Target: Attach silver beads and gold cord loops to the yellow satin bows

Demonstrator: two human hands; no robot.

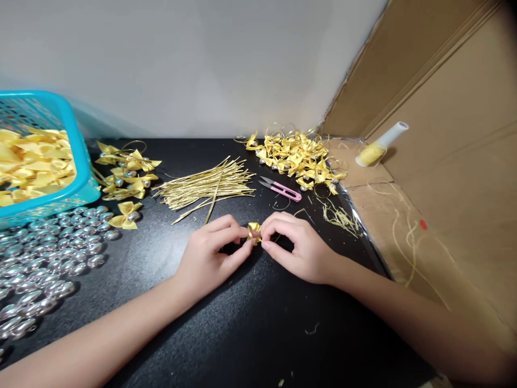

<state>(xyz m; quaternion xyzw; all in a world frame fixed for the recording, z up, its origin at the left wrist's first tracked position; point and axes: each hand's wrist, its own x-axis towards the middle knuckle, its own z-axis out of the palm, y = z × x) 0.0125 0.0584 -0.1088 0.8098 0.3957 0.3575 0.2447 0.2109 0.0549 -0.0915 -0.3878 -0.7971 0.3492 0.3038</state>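
Observation:
Between my fingertips, just over the black table (194, 334), is a small yellow ribbon bow (254, 230). My left hand (214, 248) pinches it from the left with thumb and index finger. From the right, thumb and fingers of my right hand (301, 245) are closed at its edge; a thin cord end seems to show there, too small to make out fully. Pink thread snips (285, 191) lie beyond my right hand. A bundle of gold cord pieces (205, 186) rests beyond my left hand.
On the left stand a turquoise basket (83, 161) of yellow bows and many silver beads (56, 248). Bows with beads lie in a small group (129, 172) and a larger heap (299, 156). Thread scraps (341, 218) and a thread tube (382, 144) are at right, by cardboard (456, 134).

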